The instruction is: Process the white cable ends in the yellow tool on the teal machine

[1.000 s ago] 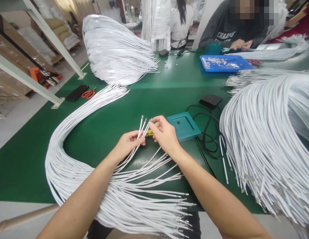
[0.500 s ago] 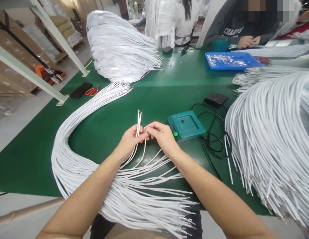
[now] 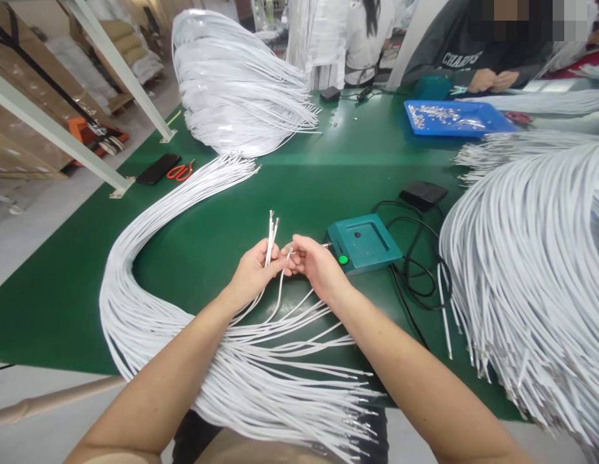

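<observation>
My left hand (image 3: 257, 265) is closed around a few white cables (image 3: 270, 235), whose bare metal ends point upward above its fingers. Another white cable (image 3: 281, 290) rises to its thumb, and that cable's tip lies between my two hands. My right hand (image 3: 315, 263) meets the left one there, its bent fingers closed about this tip; the exact grip is partly hidden. Below both forearms spreads a large bundle of white cables (image 3: 149, 309), curving from the far left toward me, with loose ends at the lower right.
Right of my hands sits a teal device (image 3: 364, 241) with a green button, black leads and a black pedal (image 3: 424, 194). Cable heaps stand at right (image 3: 526, 258) and back (image 3: 241, 84). Orange scissors (image 3: 181, 170), a phone (image 3: 158, 169) and a blue tray (image 3: 458, 122) lie farther off. A co-worker's hands (image 3: 493, 80) are opposite.
My right hand has shifted slightly right and turned, its fingers loosening a little so the single cable's tip shows more. The left hand keeps its cables. The view has shifted slightly.
</observation>
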A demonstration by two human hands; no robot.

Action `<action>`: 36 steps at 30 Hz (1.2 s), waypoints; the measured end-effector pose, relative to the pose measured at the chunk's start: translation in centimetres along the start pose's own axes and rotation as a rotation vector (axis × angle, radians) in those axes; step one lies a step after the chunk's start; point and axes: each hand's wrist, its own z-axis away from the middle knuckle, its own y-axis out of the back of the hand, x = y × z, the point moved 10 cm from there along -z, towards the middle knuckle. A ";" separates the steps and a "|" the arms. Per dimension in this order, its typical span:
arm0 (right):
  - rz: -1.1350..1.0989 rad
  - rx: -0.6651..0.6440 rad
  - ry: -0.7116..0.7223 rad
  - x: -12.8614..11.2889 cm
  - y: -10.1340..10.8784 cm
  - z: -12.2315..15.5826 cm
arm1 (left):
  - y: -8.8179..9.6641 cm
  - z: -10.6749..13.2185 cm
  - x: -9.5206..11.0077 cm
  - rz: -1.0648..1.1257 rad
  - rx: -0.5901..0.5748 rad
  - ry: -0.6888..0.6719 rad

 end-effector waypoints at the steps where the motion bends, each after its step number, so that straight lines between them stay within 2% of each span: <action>1: 0.023 0.017 -0.006 0.0 0.1 0.0 | -0.2 0.1 0.0 -0.009 -0.012 0.000; 5: 0.060 0.005 -0.014 0.0 0.0 0.1 | -0.7 0.2 0.2 -0.030 -0.031 -0.004; 15: -0.123 -0.163 -0.108 0.8 -0.9 0.2 | 0.6 0.1 0.0 -0.029 0.021 -0.030; 20: -0.080 -0.159 -0.072 0.4 -0.7 0.2 | 0.8 0.1 -0.1 0.005 0.032 -0.012; 26: -0.039 -0.077 -0.084 0.5 -0.2 0.1 | 0.4 0.0 -0.1 0.023 0.024 -0.007; 33: -0.076 -0.146 -0.055 0.2 -0.6 0.3 | 0.5 0.0 0.2 0.032 0.021 -0.050; 36: -0.035 -0.096 -0.018 0.0 -0.1 0.1 | 0.4 0.1 0.6 0.067 0.003 -0.071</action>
